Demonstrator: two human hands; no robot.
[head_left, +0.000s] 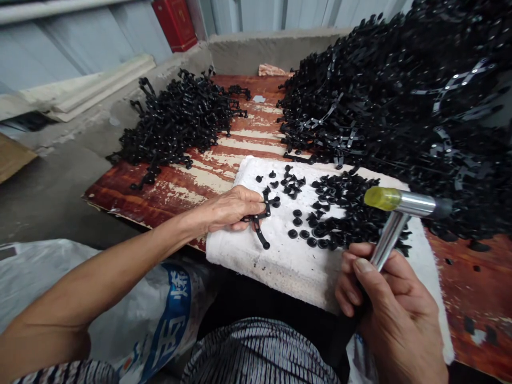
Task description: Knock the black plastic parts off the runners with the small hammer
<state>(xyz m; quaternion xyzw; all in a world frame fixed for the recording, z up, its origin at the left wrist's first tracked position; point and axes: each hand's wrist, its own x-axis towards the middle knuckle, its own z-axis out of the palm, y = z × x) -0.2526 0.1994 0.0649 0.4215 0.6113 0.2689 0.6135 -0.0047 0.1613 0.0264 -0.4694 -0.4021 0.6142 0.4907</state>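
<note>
My left hand (232,209) pinches a black cross-shaped plastic part (261,220) and holds it down on a white cloth pad (288,261). My right hand (386,304) is wrapped round the metal handle of a small hammer (400,210) with a yellow face. The hammer head hovers above the pad, to the right of the part. Several small black caps (332,213) lie scattered on the pad between my two hands.
A worn red wooden board (188,184) carries the pad. A large heap of black parts (400,96) fills the right and back. A smaller heap (180,117) lies back left. A white printed sack (160,314) sits at my lower left, above grey floor.
</note>
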